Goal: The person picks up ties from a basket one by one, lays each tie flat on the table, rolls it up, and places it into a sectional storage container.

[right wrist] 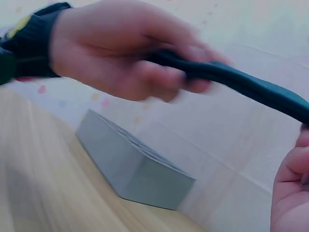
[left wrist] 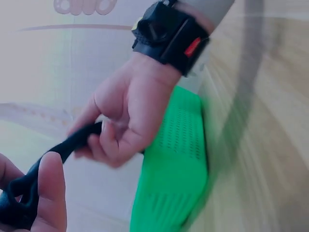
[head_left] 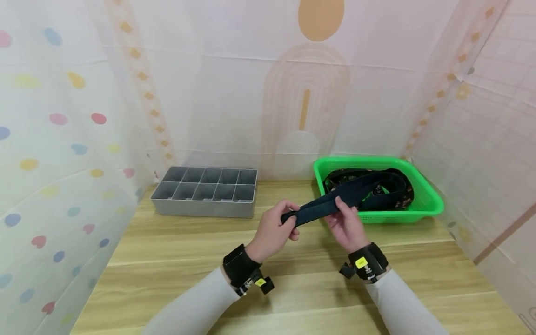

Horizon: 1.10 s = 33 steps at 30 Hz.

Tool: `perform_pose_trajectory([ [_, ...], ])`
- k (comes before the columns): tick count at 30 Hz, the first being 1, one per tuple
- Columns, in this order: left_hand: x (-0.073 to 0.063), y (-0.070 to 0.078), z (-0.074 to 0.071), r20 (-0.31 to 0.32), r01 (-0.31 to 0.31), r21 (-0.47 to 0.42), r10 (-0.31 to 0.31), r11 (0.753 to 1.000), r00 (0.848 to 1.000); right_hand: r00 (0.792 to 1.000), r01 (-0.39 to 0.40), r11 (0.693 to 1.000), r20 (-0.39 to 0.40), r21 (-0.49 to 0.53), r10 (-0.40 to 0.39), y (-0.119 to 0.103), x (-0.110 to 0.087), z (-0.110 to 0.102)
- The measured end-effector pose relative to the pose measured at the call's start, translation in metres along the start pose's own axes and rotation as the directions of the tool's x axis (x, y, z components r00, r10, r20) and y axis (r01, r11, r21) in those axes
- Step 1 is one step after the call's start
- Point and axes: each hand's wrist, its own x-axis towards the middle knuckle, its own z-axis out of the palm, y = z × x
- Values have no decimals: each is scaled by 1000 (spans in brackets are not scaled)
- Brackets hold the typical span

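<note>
A long, dark navy strip of folded cloth (head_left: 316,210) stretches between both hands, above the table and the front of a green basket (head_left: 427,204). My left hand (head_left: 274,228) pinches its near end between thumb and fingers. Farther along, my right hand (head_left: 348,227) grips the strip from below, thumb on top. Past the right hand, the dark cloth runs over the basket, where it bends into a loop. In the right wrist view the cloth (right wrist: 260,92) spans the gap between the hands. Part of the left hand's grip is blurred there.
Black patterned fabric (head_left: 404,200) lies in the green basket at the back right. A grey divided box (head_left: 205,209) with several compartments stands at the back left. Both sit on a wood-grain table (head_left: 188,251), with patterned curtains (head_left: 209,102) behind and beside it.
</note>
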Motion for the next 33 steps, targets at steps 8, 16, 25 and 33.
perform_pose_trajectory([
  [8,-34,-18,-49,30,42,-5,-42,999,999,936,49,999,349,-23,-38,-21,3,-23],
  [16,-58,-34,-80,41,98,23,-99,995,994,877,73,997,478,-21,-54,-35,11,-40],
  [25,-75,-45,-119,-4,152,0,-152,988,988,901,112,990,412,81,-135,-52,14,-53],
  [33,-95,-65,-170,-153,195,-39,-198,980,968,971,169,984,163,51,-175,-61,8,-57],
])
